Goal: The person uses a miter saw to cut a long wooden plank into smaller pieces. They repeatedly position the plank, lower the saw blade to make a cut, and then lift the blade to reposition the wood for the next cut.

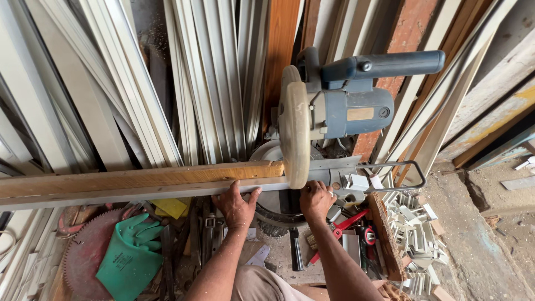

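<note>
A blue and grey mitre saw (340,106) stands raised, its dusty blade guard (293,134) hanging over a long pale profile strip (128,193). The strip lies along a wooden fence board (139,178) and runs off to the left. My left hand (237,205) presses on the strip just left of the blade, fingers spread. My right hand (316,199) grips the strip's end just right of the blade, on the saw base (345,173).
Many long pale profile strips (111,83) and wooden boards lean against the wall behind. Below lie a green glove (131,259), a rusty circular saw blade (83,256), red-handled pliers (348,226) and hand tools. Several short offcuts (415,234) are piled at the right.
</note>
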